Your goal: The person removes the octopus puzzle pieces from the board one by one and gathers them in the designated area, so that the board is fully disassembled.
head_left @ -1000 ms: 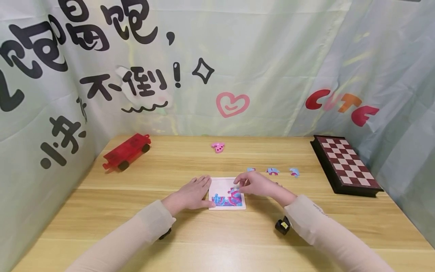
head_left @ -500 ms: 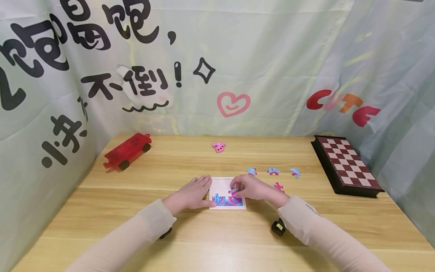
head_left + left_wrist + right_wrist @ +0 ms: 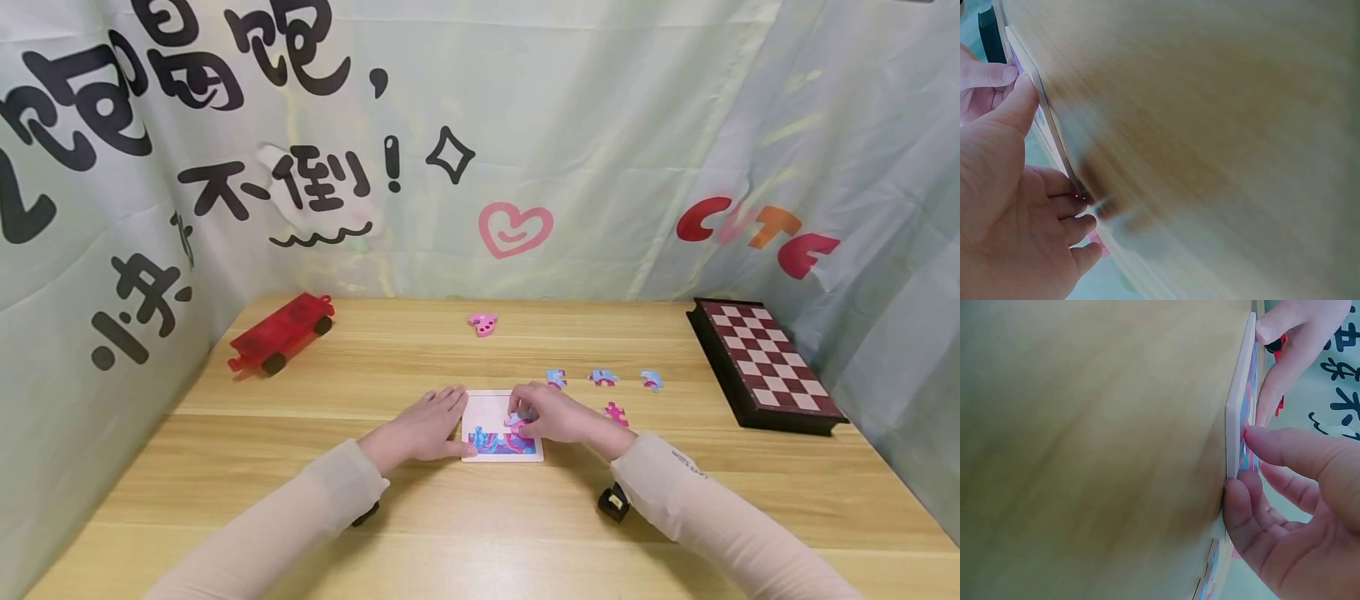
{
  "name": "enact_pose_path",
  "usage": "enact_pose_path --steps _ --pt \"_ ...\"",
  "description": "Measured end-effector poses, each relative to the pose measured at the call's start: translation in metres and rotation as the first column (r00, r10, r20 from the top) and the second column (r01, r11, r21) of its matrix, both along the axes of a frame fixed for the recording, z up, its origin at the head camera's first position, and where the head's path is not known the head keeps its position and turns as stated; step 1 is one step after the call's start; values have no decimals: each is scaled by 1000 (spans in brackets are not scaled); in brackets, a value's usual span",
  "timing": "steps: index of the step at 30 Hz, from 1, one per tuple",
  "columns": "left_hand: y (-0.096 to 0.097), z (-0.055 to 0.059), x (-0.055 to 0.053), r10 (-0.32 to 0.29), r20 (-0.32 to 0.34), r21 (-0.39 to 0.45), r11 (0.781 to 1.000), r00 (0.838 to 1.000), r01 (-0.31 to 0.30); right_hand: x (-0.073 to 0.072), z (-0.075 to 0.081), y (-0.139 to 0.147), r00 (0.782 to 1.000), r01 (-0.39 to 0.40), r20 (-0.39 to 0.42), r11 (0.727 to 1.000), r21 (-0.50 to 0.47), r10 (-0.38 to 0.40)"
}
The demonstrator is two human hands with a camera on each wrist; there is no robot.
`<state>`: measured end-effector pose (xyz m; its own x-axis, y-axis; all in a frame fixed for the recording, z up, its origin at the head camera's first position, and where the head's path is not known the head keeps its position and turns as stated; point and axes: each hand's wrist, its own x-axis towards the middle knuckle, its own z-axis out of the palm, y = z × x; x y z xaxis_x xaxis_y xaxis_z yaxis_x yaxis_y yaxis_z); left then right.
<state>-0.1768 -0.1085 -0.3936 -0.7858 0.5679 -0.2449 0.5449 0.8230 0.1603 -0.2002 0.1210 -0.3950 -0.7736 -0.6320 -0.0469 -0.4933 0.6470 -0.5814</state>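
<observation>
A small white-framed jigsaw board lies at the middle of the table, its lower rows filled with blue, purple and pink pieces. Spread along its left side, my left hand rests with fairly straight fingers, the thumb on the lower left corner. My right hand pinches a blue-and-pink puzzle piece between thumb and fingers over the right part of the board. From the right wrist view, the right thumb touches the picture face and other fingers sit by the frame's edge.
Right of the board lie loose puzzle pieces: three blue ones in a row and a pink one nearer. Behind stands a pink spotted toy piece. A red toy wagon is back left, a chessboard box at right.
My right hand has moved left and down onto the blue-and-pink piece and pinches it; the piece now looks tilted. The pink loose piece has come into view. My left hand stays put.
</observation>
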Motion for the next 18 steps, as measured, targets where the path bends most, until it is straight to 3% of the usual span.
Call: enact_pose_path --steps 12,18 --pt "0 1 0 -9 -2 -11 1000 1000 9 -1 1 7 999 -6 52 998 -62 9" --pt "0 0 0 -11 -4 -6 1000 1000 11 -3 1 7 998 2 66 1000 -26 -1"
